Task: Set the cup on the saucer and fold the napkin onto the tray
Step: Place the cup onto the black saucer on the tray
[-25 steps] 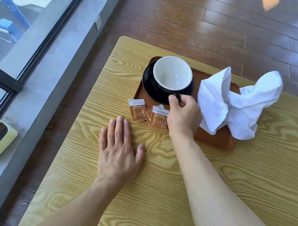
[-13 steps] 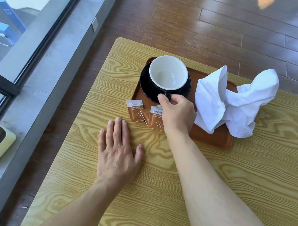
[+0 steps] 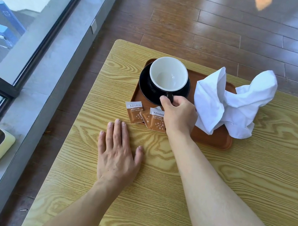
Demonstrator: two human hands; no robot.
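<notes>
The right hand point(image 3: 180, 116) pinches the handle of the cup point(image 3: 168, 74), which sits on the saucer point(image 3: 144, 86). The left hand point(image 3: 117, 155) lies flat, fingers spread, on the surface point(image 3: 251, 179); the crumpled napkin point(image 3: 230, 104) rests on the tray point(image 3: 212, 139).

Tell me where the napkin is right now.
In the head view, the napkin lies crumpled on the right half of the tray, right of the cup and saucer.

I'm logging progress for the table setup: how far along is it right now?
Done, it seems: the cup sits on the black saucer on the tray. In hand: the right hand pinches the cup's handle; the left hand lies flat on the table. Left: the white napkin is crumpled, partly over the tray's edge, unfolded.
</notes>
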